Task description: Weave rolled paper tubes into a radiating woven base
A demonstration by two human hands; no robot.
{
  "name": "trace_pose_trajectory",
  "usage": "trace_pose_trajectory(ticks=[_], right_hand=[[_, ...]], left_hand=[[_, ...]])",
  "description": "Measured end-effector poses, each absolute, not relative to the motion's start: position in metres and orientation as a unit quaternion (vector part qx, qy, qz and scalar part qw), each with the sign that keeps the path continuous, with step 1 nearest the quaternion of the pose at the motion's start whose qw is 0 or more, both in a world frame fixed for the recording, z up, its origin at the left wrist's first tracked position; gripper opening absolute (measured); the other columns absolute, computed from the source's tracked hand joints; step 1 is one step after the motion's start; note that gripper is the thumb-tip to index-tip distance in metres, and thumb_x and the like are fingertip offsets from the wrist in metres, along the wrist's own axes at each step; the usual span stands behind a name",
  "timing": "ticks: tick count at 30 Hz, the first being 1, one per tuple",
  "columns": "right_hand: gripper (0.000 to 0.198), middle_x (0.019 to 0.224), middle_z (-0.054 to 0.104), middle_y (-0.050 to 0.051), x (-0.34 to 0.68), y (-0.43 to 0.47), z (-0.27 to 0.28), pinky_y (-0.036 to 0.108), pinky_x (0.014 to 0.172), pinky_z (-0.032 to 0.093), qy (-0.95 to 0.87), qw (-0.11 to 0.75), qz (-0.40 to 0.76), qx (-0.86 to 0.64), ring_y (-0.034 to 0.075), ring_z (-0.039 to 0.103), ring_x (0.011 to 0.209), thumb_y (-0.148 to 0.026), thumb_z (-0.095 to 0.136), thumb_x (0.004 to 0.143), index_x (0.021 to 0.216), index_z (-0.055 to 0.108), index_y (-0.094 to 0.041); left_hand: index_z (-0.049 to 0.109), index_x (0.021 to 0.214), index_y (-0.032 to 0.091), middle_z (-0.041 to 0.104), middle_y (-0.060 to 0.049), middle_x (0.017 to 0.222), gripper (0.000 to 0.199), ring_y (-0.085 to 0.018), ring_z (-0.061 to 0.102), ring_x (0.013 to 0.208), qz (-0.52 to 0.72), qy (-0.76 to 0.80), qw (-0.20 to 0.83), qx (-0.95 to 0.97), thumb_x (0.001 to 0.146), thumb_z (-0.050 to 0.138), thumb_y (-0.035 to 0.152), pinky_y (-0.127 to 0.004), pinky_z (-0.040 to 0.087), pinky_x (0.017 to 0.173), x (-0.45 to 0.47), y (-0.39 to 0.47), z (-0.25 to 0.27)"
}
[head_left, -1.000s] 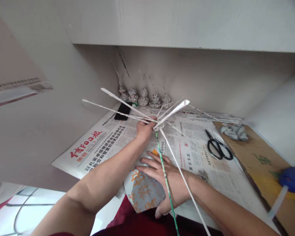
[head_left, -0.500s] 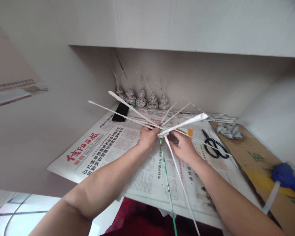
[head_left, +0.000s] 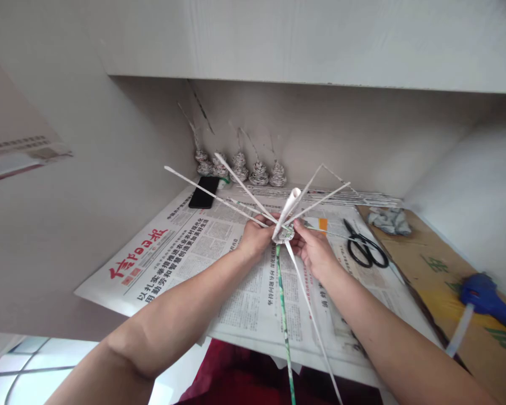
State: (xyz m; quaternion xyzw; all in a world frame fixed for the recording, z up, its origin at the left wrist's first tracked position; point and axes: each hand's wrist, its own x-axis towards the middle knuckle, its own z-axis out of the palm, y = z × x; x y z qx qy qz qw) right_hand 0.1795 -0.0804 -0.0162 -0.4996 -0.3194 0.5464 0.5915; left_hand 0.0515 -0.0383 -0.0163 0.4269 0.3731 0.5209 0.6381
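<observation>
Between my hands, above the newspaper, is a small round piece woven from rolled paper (head_left: pixel 285 233), its long paper sticks fanning out on all sides. My left hand (head_left: pixel 260 232) is closed on its left edge, with the fingertips partly hidden under the sticks. Thumb and fingers of my right hand (head_left: pixel 313 246) pinch the right edge. A thick white paper tube (head_left: pixel 287 211) rises from the centre and points away from me. One green-patterned paper stick (head_left: pixel 283 315) and one white stick (head_left: pixel 313 318) hang towards my lap.
Several woven gourd-shaped pieces (head_left: pixel 259 173) stand along the back wall, beside a black phone (head_left: pixel 204 192). A bundle of paper sticks (head_left: pixel 362 198) lies behind. At right are black scissors (head_left: pixel 366 251), crumpled paper (head_left: pixel 390 221), cardboard (head_left: pixel 436 259) and a blue glue gun (head_left: pixel 483 295).
The thick white tube has swung from pointing right to pointing away from me. My right hand has shifted its grip, its thumb now on the woven piece's right edge. The other sticks have turned slightly.
</observation>
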Motion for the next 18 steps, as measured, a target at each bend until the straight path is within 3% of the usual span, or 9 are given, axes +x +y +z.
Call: trace_pose_trajectory(ticks=[8, 13, 18], right_hand=[[0.028, 0.061, 0.065, -0.001, 0.175, -0.080, -0.022, 0.026, 0.047, 0.050, -0.326, 0.618, 0.478, -0.532, 0.015, 0.059, 0.054, -0.038, 0.078, 0.062, 0.074, 0.062, -0.019], [0.031, 0.073, 0.069, 0.002, 0.176, -0.079, -0.025, 0.029, 0.050, 0.053, -0.357, 0.606, 0.470, -0.533, 0.016, 0.063, 0.059, -0.039, 0.077, 0.061, 0.081, 0.066, -0.017], [0.026, 0.070, 0.068, 0.000, 0.178, -0.078, -0.022, 0.028, 0.050, 0.053, -0.308, 0.617, 0.498, -0.526, 0.015, 0.063, 0.057, -0.028, 0.075, 0.063, 0.083, 0.063, -0.020]], left_hand=[[0.072, 0.077, 0.011, 0.070, -0.007, 0.071, 0.030, -0.017, 0.064, 0.064, 0.479, 0.350, 0.673, 0.441, 0.051, 0.082, 0.021, -0.030, 0.050, 0.067, 0.051, -0.031, -0.026], [0.073, 0.075, 0.011, 0.070, -0.007, 0.070, 0.031, -0.017, 0.063, 0.062, 0.460, 0.347, 0.674, 0.462, 0.050, 0.084, 0.025, -0.029, 0.050, 0.063, 0.050, -0.031, -0.028], [0.071, 0.071, 0.011, 0.068, -0.005, 0.066, 0.030, -0.015, 0.060, 0.057, 0.485, 0.363, 0.653, 0.454, 0.048, 0.085, 0.024, -0.029, 0.049, 0.061, 0.049, -0.030, -0.028]])
